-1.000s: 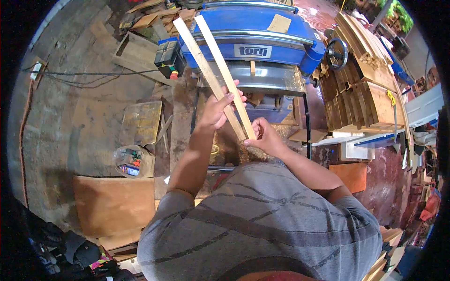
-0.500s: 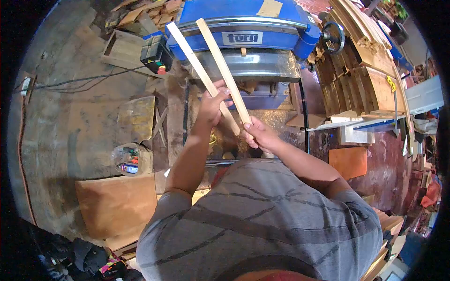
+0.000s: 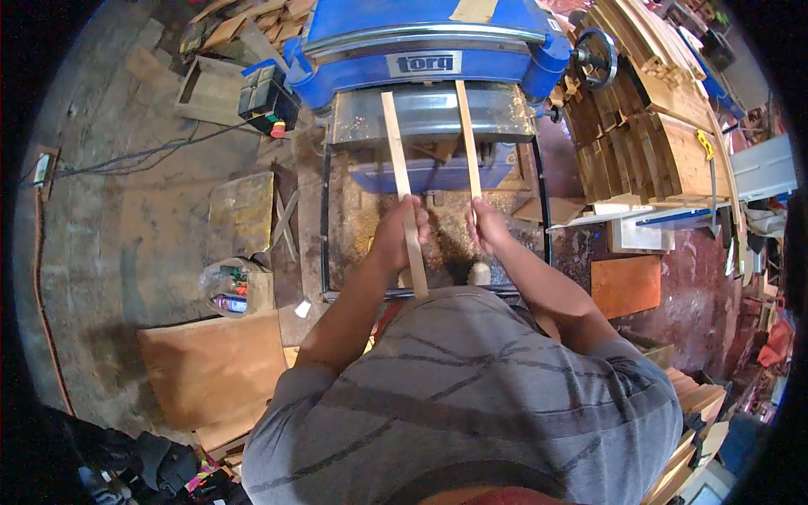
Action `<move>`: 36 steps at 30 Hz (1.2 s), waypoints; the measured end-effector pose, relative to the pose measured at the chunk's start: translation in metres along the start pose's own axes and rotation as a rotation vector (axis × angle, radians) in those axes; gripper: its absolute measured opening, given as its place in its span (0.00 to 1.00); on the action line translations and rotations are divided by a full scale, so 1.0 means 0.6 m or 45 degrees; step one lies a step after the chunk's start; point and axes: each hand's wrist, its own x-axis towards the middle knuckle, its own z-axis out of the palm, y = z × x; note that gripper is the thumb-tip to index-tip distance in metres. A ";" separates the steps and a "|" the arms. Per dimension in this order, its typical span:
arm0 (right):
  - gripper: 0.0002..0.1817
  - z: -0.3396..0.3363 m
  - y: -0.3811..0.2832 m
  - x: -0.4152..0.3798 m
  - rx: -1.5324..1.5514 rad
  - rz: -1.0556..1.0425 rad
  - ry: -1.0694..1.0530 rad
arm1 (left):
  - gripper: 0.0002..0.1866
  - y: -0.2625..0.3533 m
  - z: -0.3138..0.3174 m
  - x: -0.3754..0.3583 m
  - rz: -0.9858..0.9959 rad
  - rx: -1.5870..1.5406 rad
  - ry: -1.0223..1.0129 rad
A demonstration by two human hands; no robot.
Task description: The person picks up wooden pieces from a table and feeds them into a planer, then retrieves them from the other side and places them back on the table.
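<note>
A blue thickness planer [image 3: 337, 74] marked "torq" stands in front of me, with a shiny metal bed [image 3: 429, 118] below its head. My left hand [image 3: 399, 236] is closed around a narrow wooden strip [image 3: 394, 143], whose near end reaches back toward my shirt. The far end of that strip lies over the bed, short of the blue head. Closed on the near end of a second wooden strip [image 3: 468, 139] is my right hand [image 3: 489, 225]. This second strip's far end meets the lower edge of the planer head. Both strips are apart and roughly parallel.
Stacked boards [image 3: 652, 160] fill the right side near the planer's handwheel [image 3: 596, 59]. A black switch box [image 3: 268, 99] with a red button sits left of the planer, its cable crossing the floor. A plastic bag [image 3: 231, 284] and a plywood sheet [image 3: 215, 366] lie at left.
Both strips have swung from a leftward slant to point straight at the planer, and are lower over its bed. My hands have moved apart, the right one further right.
</note>
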 end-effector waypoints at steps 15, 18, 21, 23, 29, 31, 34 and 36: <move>0.21 -0.002 -0.108 0.203 -0.358 -0.169 0.247 | 0.22 -0.027 0.029 -0.046 0.032 0.331 0.136; 0.24 -0.007 -0.124 0.208 -0.424 -0.170 0.209 | 0.22 -0.034 0.027 -0.039 0.034 0.311 0.124; 0.33 -0.013 -0.125 0.200 -0.172 -0.080 0.236 | 0.22 -0.043 0.014 -0.025 0.061 0.265 0.080; 0.35 -0.016 -0.091 0.163 0.017 -0.062 0.257 | 0.21 -0.049 -0.003 -0.013 0.084 0.226 0.030; 0.19 0.075 0.071 -0.092 -0.214 0.304 -0.598 | 0.20 -0.081 -0.074 0.087 0.075 0.289 0.211; 0.17 0.089 0.076 -0.087 -0.316 0.237 -0.548 | 0.20 -0.093 -0.066 0.101 0.101 0.397 0.146; 0.14 0.087 0.079 -0.065 -0.424 0.166 -0.386 | 0.21 -0.097 -0.065 0.106 0.075 0.457 0.022; 0.15 0.082 0.066 -0.045 -0.400 0.117 -0.196 | 0.21 -0.097 -0.090 0.118 -0.078 0.743 -0.113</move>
